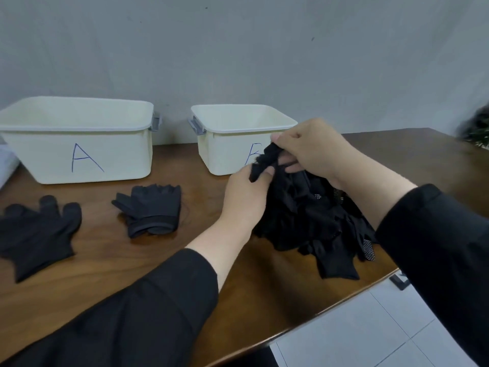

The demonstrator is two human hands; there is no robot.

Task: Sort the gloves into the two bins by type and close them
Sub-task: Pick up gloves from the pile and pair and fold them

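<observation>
A heap of black gloves (317,226) lies on the right of the brown table (111,266). Both hands hold one black glove (266,161) lifted from the top of the heap: my left hand (244,200) pinches its lower end, and my right hand (315,147) grips its upper part. Bin A (76,139) stands open at the back left, and bin B (238,139) stands open at the back middle, partly hidden by my hands. A smooth black glove (39,234) lies flat at the far left. A small stack of dark knit gloves (152,209) lies before bin A.
A grey wall rises behind the bins. The table's front-right edge runs diagonally, with white floor tiles (370,332) below it. A white object (6,162) shows at the far left edge, and something dark and blurred (476,127) sits at the far right.
</observation>
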